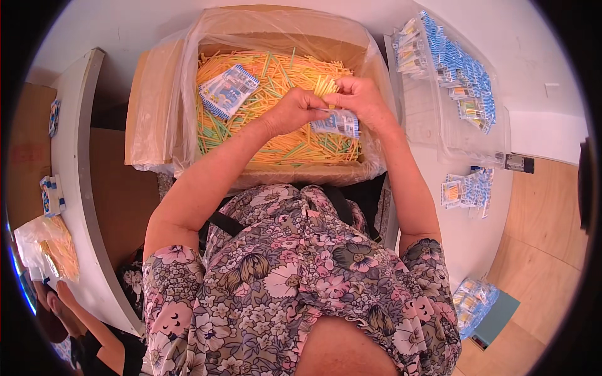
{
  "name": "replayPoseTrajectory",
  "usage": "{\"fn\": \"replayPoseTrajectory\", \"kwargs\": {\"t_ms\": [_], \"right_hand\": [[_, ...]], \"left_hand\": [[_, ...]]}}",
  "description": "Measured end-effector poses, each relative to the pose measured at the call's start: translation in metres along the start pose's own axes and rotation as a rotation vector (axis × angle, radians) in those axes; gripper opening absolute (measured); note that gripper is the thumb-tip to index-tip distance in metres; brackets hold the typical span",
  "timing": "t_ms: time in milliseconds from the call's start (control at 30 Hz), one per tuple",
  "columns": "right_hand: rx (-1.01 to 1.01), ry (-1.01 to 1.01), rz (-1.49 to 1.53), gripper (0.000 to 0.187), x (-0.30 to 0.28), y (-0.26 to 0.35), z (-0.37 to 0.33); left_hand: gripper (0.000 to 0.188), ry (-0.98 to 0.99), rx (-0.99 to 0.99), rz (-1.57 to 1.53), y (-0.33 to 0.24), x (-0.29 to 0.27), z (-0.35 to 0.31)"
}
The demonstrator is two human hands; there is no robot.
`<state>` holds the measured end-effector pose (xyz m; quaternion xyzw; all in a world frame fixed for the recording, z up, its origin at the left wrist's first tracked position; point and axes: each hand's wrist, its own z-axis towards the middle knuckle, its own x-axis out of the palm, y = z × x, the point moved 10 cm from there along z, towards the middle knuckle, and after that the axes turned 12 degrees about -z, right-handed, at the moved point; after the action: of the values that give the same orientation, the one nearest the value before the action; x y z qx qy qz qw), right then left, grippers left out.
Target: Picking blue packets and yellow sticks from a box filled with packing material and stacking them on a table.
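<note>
Both my hands are over a large cardboard box [147,113] lined with clear plastic, full of thin orange, yellow and green sticks [285,75]. My left hand [293,110] pinches the mouth of a small blue-and-white packet [337,123]. Closed around a small bundle of yellow sticks [324,85], my right hand [357,99] sits right beside that packet's open end. Its fingers meet those of my left hand. On the sticks to the left lie flat blue-and-white packets [229,91], overlapping each other.
At right a clear plastic bin [433,119] holds many filled packets [461,69]. More packets [469,189] lie on the white table beside it, and a bagged bundle [475,304] is lower right. Another person's arm [88,319] shows lower left, near a bag of sticks [50,244].
</note>
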<state>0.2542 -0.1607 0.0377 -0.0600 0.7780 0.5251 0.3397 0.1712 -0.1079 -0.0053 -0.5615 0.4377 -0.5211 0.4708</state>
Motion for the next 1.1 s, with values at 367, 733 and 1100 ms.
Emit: {"fn": "replayPoseTrajectory", "kwargs": {"t_ms": [367,733,1100], "right_hand": [[0.041,-0.15,0.237,0.011,-0.014,0.016,-0.003],[-0.062,-0.051,-0.521,0.011,-0.006,0.013,0.018],[0.069,-0.043,0.105,0.016,0.006,0.003,0.01]], "left_hand": [[0.012,-0.074,0.068,-0.075,-0.015,-0.016,-0.004],[0.012,-0.059,0.087,0.108,-0.016,-0.022,-0.007],[0.013,-0.089,0.043,0.004,-0.009,-0.024,-0.005]]}}
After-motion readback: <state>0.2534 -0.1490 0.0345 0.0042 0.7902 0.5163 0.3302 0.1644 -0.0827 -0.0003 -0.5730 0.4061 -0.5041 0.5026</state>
